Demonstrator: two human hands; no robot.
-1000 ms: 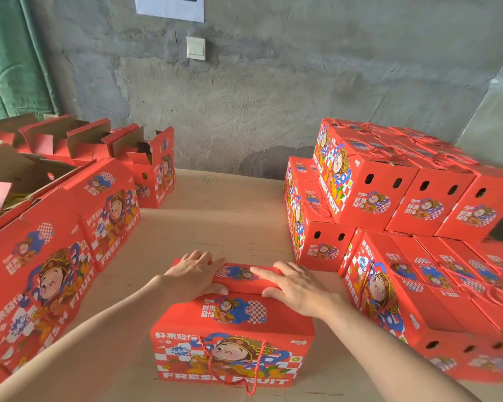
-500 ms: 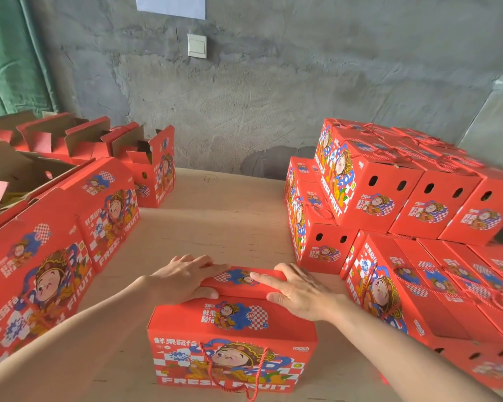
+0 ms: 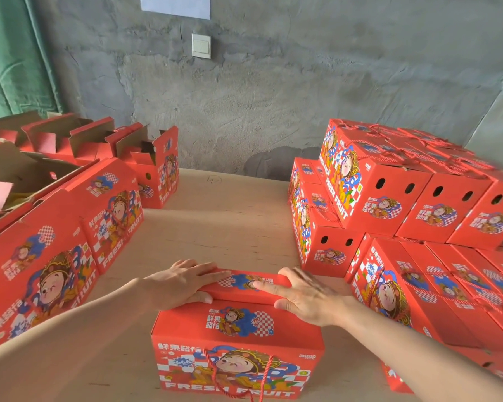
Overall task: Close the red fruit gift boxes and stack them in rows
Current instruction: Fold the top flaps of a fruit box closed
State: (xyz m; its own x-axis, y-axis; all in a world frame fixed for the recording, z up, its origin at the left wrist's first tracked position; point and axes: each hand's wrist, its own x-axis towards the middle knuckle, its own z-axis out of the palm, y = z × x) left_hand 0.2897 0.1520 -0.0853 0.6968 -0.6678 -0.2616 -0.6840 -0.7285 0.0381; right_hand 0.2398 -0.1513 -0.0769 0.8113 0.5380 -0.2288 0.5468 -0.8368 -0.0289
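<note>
Centrally, red gift box (image 3: 238,339), left hand (image 3: 183,282), right hand (image 3: 306,297) flat-fingered atop its lid (image 3: 244,282).

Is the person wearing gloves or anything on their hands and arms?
No gloves. The left grip and the right grip are bare hands, with no ring, watch or bracelet in view. The left forearm and right forearm are bare too, and no sleeve shows before the picture's edge.

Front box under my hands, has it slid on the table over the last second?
No. The front box keeps about the same gap from the lower stacked box on its right; only the camera shifted slightly.
</note>
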